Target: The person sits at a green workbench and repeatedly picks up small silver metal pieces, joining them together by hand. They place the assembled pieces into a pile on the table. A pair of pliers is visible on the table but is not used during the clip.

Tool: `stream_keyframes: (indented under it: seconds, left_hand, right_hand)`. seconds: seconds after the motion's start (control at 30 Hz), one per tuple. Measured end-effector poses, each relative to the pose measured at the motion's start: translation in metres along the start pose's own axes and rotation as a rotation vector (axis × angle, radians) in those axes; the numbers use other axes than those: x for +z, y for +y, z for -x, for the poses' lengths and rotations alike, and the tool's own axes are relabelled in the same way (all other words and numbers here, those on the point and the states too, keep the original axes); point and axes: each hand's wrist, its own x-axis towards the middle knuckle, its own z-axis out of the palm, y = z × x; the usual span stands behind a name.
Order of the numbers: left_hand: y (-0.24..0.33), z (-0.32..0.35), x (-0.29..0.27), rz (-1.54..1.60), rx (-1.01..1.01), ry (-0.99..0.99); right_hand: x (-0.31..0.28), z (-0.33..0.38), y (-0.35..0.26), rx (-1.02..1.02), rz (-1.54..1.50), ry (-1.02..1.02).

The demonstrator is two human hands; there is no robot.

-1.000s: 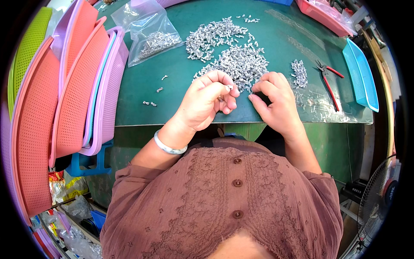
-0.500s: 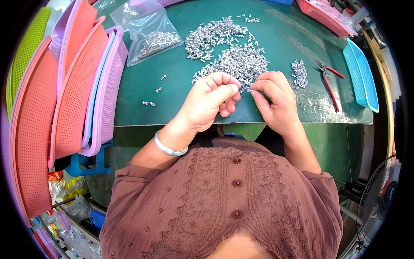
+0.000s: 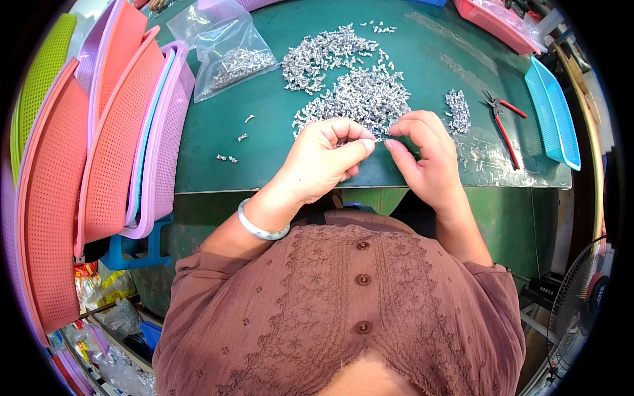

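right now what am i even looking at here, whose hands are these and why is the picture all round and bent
The picture comes from a wide fisheye camera worn on a person's head, looking down, so straight edges bend near the rim. The brown blouse at the bottom is the wearer's own. The left hand and right hand meet at the near edge of a green table, fingertips pinching a tiny silver part between them. Just behind lies a heap of small silver parts, with a smaller pile to the right, red-handled pliers and a blue tray. A clear bag of parts sits at the back left. Pink and orange baskets stand stacked at the left.
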Motion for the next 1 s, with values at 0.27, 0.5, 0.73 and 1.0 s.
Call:
stream_keyframes:
  seconds: [0.27, 0.5, 0.73, 1.0]
  left_hand:
    - [0.0, 0.001, 0.0, -0.017, 0.018, 0.0]
    - [-0.002, 0.0, -0.003, 0.132, 0.043, 0.011]
    - [-0.005, -0.003, -0.013, 0.473, 0.022, -0.041]
    - [-0.007, -0.002, -0.012, 0.483, 0.015, -0.07]
  right_hand:
    - [0.001, 0.005, 0.003, 0.071, 0.146, -0.08]
    - [0.002, 0.004, 0.006, 0.055, 0.072, -0.093]
    - [-0.005, 0.007, 0.008, 0.154, -0.013, -0.089]
    - [-0.004, 0.009, 0.012, 0.255, -0.123, -0.051]
